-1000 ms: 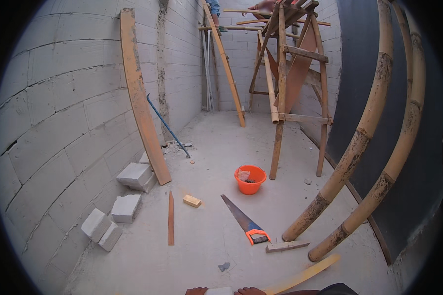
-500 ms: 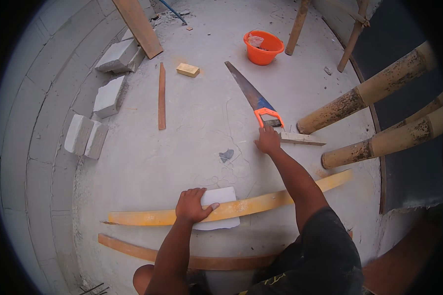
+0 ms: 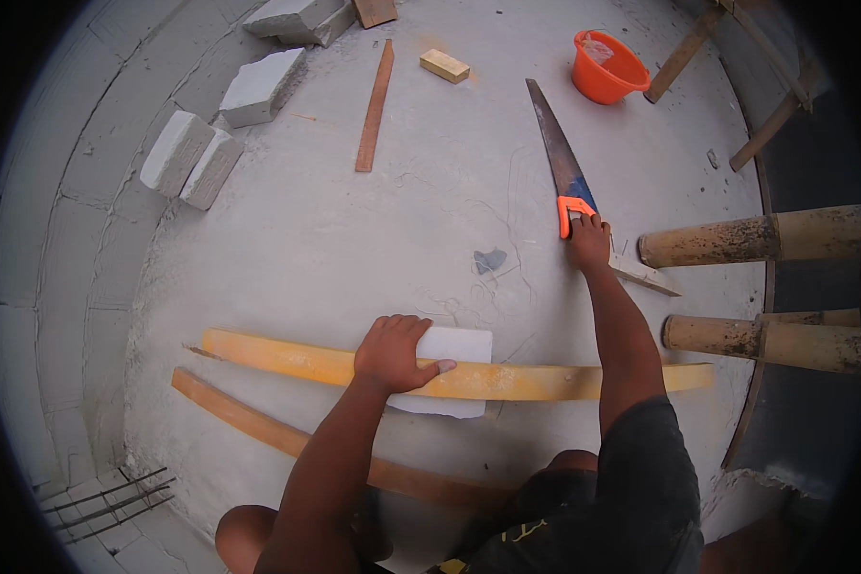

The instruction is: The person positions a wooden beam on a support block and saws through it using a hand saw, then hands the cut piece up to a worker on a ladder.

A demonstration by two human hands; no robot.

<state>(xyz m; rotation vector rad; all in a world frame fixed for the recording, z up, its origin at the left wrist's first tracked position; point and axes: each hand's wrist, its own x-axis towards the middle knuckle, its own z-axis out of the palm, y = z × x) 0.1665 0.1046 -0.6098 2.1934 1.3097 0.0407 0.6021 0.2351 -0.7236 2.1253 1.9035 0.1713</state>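
Observation:
A yellow wooden plank lies crosswise in front of me, resting over a white block. My left hand grips it beside the block, fingers over its far edge and thumb along its face. At arm's length, my right hand has its fingers closed around the orange handle of a handsaw. The saw's blade points away from me, low over the floor or on it; I cannot tell which. Nearer to me lies a reddish-brown board, partly hidden by my left arm.
Just beyond my right hand lies a short wood piece, near bamboo poles. An orange basin stands far right. Ahead are a thin brown strip and a small yellowish block. Pale blocks line the left wall; steel bars show lower left.
The view has shifted, so the far things sit higher and further right. My right hand has closed further over the saw's handle. My left hand stays on the plank.

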